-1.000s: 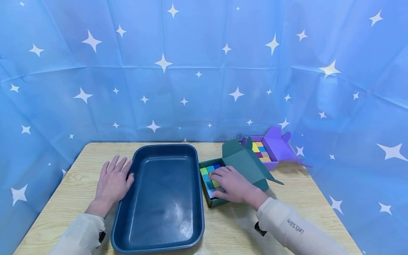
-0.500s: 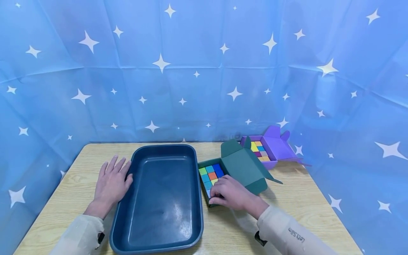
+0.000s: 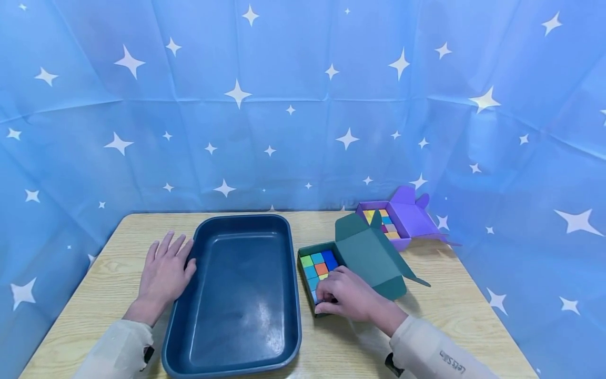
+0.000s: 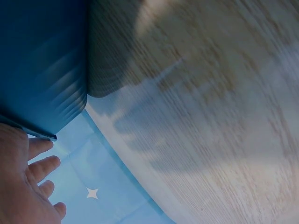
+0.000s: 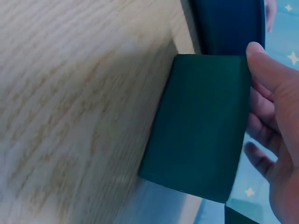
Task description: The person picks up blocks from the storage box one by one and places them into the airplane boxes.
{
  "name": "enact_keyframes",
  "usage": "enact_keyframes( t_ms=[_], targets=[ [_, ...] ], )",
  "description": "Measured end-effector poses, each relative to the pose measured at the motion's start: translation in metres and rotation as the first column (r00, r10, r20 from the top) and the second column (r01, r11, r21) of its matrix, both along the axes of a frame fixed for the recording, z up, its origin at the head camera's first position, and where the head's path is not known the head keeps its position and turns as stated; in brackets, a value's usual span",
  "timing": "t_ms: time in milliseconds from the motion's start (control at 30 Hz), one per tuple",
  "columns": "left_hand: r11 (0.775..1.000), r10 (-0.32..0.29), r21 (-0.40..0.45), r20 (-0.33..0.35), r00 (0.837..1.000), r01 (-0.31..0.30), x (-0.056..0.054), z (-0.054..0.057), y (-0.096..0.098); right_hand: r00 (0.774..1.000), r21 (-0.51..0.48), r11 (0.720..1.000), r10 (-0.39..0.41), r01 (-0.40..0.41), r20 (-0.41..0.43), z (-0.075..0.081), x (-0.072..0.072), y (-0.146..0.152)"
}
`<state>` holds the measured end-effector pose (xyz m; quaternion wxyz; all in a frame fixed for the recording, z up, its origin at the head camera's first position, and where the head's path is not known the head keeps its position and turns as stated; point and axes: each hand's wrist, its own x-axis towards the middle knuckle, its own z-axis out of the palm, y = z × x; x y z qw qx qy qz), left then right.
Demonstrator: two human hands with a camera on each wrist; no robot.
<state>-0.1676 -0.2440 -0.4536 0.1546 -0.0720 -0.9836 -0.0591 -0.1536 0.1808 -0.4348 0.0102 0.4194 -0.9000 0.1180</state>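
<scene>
My left hand [image 3: 165,276] has its fingers spread and straight along the left rim of a large dark blue plastic tray [image 3: 236,295]. In the left wrist view the hand [image 4: 18,182] lies beside the tray's outer wall [image 4: 42,65]. To the tray's right is an open green cardboard box [image 3: 369,252] full of coloured cube blocks [image 3: 321,269]. My right hand [image 3: 352,295] grips the near end of this box, its fingers curled over the inside. The right wrist view shows the thumb at the upper corner of the box wall [image 5: 201,126]; the other fingertips are partly hidden behind it.
A second open box, purple [image 3: 414,218], stands behind and right of the green one, also with coloured blocks. Everything rests on a wooden table [image 3: 118,247]. A blue curtain with white stars [image 3: 284,126] hangs behind it.
My right hand has moved from over the blocks to the near end of the green box, its fingers curling. The green box has shifted slightly right and nearer. The left hand stays put.
</scene>
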Motion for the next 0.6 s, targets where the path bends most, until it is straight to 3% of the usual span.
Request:
enact_keyframes(
  t_ms=[267,467,600],
  targets=[
    [1.0,0.0,-0.008,0.001,1.0,0.0,0.0,0.0,0.0,0.99,0.043,0.999,0.006,0.0,-0.138,-0.014,0.001,-0.011],
    [1.0,-0.002,-0.008,-0.002,1.0,0.002,0.0,-0.001,0.0,0.991,0.164,0.983,-0.06,0.079,-0.119,-0.023,0.002,-0.015],
    [1.0,-0.004,-0.005,-0.003,1.0,0.004,0.001,0.0,0.0,0.988,0.19,0.975,-0.089,0.112,-0.126,-0.028,0.003,-0.016]
  ],
)
